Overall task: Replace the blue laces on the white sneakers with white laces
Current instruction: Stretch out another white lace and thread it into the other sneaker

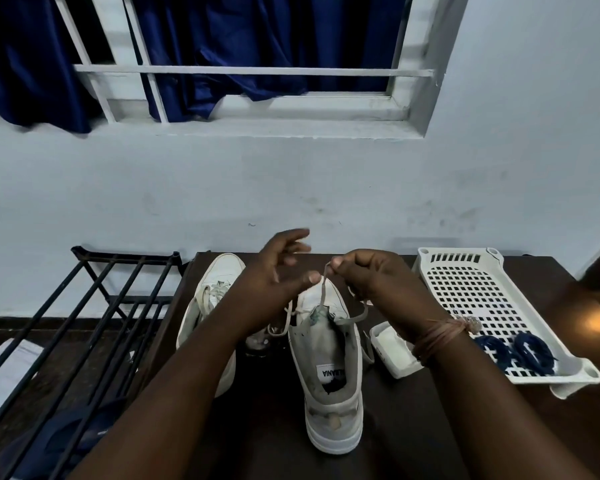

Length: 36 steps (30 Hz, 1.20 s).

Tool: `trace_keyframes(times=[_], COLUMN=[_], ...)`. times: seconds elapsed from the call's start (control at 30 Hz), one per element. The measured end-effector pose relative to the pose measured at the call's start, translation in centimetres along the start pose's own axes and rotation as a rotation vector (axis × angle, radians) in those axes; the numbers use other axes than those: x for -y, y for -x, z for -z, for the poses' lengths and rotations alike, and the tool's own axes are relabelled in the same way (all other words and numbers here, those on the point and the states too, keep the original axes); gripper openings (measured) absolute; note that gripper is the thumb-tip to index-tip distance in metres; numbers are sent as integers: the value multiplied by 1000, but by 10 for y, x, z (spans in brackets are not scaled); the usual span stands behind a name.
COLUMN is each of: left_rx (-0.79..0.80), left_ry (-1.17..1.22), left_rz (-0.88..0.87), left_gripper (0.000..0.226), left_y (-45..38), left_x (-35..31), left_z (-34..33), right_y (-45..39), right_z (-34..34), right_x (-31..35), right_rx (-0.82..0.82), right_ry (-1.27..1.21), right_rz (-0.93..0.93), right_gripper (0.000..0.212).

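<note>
Two white sneakers stand on a dark table. The nearer sneaker (329, 386) points away from me, heel toward me, with a white lace (323, 294) partly threaded through it. My right hand (378, 278) pinches one end of that lace above the shoe. My left hand (274, 282) hovers beside it with fingers spread, its thumb close to the lace strand; whether it touches is unclear. The second sneaker (212, 292) lies at the left, partly behind my left forearm, with a white lace in it. Two coiled blue laces (513, 351) rest in a white tray.
The white perforated plastic tray (471, 289) sits at the table's right side. A small white box (394, 351) lies between the tray and the nearer sneaker. A black metal rack (94, 306) stands left of the table. A wall and barred window are straight ahead.
</note>
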<state>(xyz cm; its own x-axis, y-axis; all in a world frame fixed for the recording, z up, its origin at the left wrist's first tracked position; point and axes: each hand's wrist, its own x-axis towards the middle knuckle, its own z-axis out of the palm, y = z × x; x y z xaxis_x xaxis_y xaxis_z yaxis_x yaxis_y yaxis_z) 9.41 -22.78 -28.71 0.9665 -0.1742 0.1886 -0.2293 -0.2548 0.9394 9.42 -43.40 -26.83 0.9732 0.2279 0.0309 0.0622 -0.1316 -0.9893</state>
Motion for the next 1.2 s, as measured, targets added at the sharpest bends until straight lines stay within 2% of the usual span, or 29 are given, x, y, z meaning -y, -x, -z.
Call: trace_keyframes(times=[0.03, 0.07, 0.1, 0.13, 0.17, 0.23, 0.3, 0.4, 0.47, 0.5, 0.57, 0.63, 0.67, 0.7, 0.77, 0.8, 0.87, 1.03, 1.13, 1.2], left_rx=[63, 98, 72, 4, -89, -300, -440, -513, -550, -550, -482, -290, -186, -92, 25, 29, -51, -513, -701, -764], left_ry=[17, 18, -20, -75, -156, -238, 25, 382, 451, 396, 4, -367, -439, -433, -309, -281, -346, -417, -425, -514], left_rz=[13, 14, 15, 12, 15, 112, 319, 533, 568, 568, 484, 258, 149, 112, 149, 164, 158, 260, 205, 124], left_gripper=[53, 47, 32, 15, 7, 12, 11, 12, 14, 18, 38, 52, 50, 44, 32, 25, 9, 19, 17, 14], left_y=[1, 2, 2, 2, 1, -2, -3, -4, -6, -6, -7, -2, 0, 2, 5, 4, 2, 1, 4, 4], left_x=[-3, -4, -3, -1, 1, 5, 5, 2, 4, 4, 6, 0, -2, -2, 4, 8, 10, 8, 7, 5], left_z=[-2, -6, -9, -12, -11, -3, 8, 11, 8, 6, 1, -9, -15, -20, -25, -26, -21, 4, 9, 10], right_y=[0, 0, -1, -2, -3, -3, -5, -4, -5, -6, -8, -9, -8, -8, -8, -8, -7, -6, -5, -7], right_z=[-1, -2, -4, -3, -2, 7, 22, 39, 39, 35, 20, 4, -3, -8, -12, -12, -8, 13, 16, 10], right_x=[0, -1, -1, -2, -3, -6, -12, -24, -29, -29, -25, -18, -17, -17, -19, -19, -17, -25, -31, -32], right_rx=[36, 62, 70, 52, 21, -60, -145, -288, -344, -340, -275, -174, -127, -95, -81, -88, -106, -130, -136, -147], right_ry=[-1, -7, -12, -10, -13, 11, 173, 492, 536, 503, 371, 267, 232, 202, 153, 131, 90, 217, 300, 288], right_rz=[2, 3, -4, -14, -25, -43, -45, -96, -102, -91, -52, -21, -13, -12, -24, -28, -35, -115, -147, -146], right_gripper=[30, 32, 30, 27, 21, 13, 17, 28, 32, 30, 23, 19, 19, 18, 15, 14, 11, 13, 18, 18])
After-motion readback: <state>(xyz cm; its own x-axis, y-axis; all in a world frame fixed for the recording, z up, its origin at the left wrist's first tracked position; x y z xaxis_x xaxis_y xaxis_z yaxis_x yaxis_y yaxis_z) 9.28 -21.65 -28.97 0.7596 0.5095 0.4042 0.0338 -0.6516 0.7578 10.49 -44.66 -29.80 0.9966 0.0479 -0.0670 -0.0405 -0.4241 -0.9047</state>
